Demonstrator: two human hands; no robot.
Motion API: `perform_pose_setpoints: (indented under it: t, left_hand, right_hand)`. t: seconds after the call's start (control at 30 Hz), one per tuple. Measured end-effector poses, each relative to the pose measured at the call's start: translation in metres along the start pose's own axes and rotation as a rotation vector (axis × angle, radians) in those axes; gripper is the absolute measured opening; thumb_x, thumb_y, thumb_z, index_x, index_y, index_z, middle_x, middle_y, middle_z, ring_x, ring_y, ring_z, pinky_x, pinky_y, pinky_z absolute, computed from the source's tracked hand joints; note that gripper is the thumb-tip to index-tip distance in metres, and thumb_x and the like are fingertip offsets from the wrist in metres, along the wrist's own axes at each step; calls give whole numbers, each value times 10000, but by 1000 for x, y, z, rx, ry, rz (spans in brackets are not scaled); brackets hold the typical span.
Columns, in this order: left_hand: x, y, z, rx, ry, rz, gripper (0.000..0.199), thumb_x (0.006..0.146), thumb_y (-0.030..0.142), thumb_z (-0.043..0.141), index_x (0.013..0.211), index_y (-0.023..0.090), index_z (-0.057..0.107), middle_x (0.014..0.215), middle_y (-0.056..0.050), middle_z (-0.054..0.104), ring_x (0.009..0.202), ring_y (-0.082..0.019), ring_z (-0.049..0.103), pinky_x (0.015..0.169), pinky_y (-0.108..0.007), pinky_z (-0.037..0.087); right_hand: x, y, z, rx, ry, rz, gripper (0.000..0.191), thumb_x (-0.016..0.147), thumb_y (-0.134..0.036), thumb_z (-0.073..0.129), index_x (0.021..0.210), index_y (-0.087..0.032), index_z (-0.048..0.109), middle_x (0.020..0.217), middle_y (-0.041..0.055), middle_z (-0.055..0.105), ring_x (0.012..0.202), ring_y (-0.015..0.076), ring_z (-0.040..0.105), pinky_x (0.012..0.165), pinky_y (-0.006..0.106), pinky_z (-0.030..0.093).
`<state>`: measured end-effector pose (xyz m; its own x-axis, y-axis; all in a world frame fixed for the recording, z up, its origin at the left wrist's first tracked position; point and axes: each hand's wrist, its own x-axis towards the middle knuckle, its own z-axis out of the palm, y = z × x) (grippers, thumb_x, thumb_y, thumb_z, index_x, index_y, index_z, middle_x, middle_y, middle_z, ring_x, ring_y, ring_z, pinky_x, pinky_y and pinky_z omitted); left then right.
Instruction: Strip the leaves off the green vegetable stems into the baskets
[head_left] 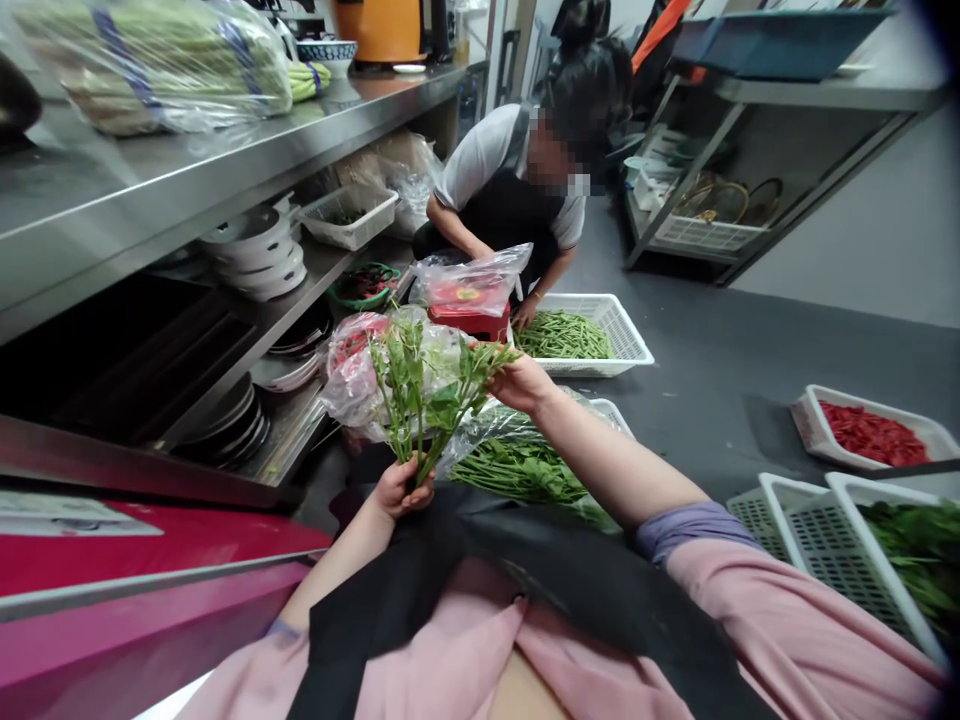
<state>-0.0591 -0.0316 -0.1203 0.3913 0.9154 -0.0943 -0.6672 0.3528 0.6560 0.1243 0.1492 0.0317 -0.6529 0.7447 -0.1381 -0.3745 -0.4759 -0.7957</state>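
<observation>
My left hand (405, 487) is wrapped round the lower stems of a bunch of leafy greens (414, 395), which fans upward in front of my apron. At the bunch's upper right, my right hand (520, 380) has its fingers closed on the leafy tips. Below and behind my right forearm lie more long green stems (517, 468), partly under clear plastic in a white basket. A clear plastic bag (352, 385) with red contents sits behind the bunch, on the left.
A crouching person (495, 170) reaches into a white basket of green beans (566, 335). Steel shelves (300, 150) with stacked dishes stand left. Baskets of red peppers (874, 432) and dark leaves (919, 550) are at right. A steel rack (750, 92) stands behind.
</observation>
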Motion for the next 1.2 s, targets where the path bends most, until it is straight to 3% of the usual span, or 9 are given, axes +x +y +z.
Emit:
perform_pose_setpoints:
  t: [0.17,0.27,0.4,0.63,0.77,0.9,1.0,1.13,1.2]
  left_hand:
    - [1,1,0,3,8,5,376,850,509,557,772,142,590,349,57,393,255,-52,242,326,-159,215]
    - [3,0,-1,1,5,32,366,863,499,542,805,141,593,353,62,400,242,-45,225,314,-154,205]
    - [6,-2,-1,-12,-12,52,358,884,483,513,838,137,592,352,74,385,235,-36,194,306,-146,195]
    - [6,-1,1,6,-1,32,355,865,489,548,817,139,580,360,60,414,241,-36,208,303,-142,209]
    - [7,-1,2,14,34,39,364,872,493,540,837,134,583,367,65,409,244,-31,200,308,-140,208]
    - [7,1,8,50,116,61,388,881,505,527,865,121,582,377,73,404,249,-24,190,313,-142,195]
    - [8,3,19,136,199,66,412,842,531,576,864,120,577,387,72,425,254,-22,213,310,-142,178]
    - [12,8,35,268,390,75,482,788,586,611,866,111,585,417,56,472,269,-22,267,315,-147,151]
    - [15,11,42,317,506,101,502,774,595,619,869,103,592,429,47,488,275,-22,285,321,-153,145]
  right_hand:
    - [-5,12,1,-46,37,-28,223,562,-136,698,744,-181,577,620,-44,551,511,56,466,479,194,385]
    - [-6,11,-1,-78,20,-113,288,552,-156,716,812,-195,599,682,-30,600,554,75,508,475,199,386]
    - [-6,10,-8,-82,92,-217,393,522,-146,726,893,-217,618,735,-23,648,617,102,573,497,206,423]
    - [-4,12,-10,-188,153,-256,324,505,-253,778,776,-194,610,695,-13,643,539,102,544,483,240,435]
    - [-3,10,-13,-371,222,-347,252,562,-261,731,792,-206,645,672,-14,636,528,110,532,512,259,448]
    - [5,8,-17,-762,304,-615,144,667,-204,633,799,-220,687,827,24,662,731,154,601,686,296,505]
    - [28,-4,-23,-872,389,-734,104,710,-216,606,785,-209,678,834,40,658,809,171,612,784,317,511]
    - [95,-34,-32,-742,532,-594,97,751,-204,571,816,-153,622,657,10,584,596,142,577,638,320,529]
    - [135,-46,-35,-736,563,-551,118,761,-142,527,846,-124,608,653,11,571,592,139,589,643,334,539]
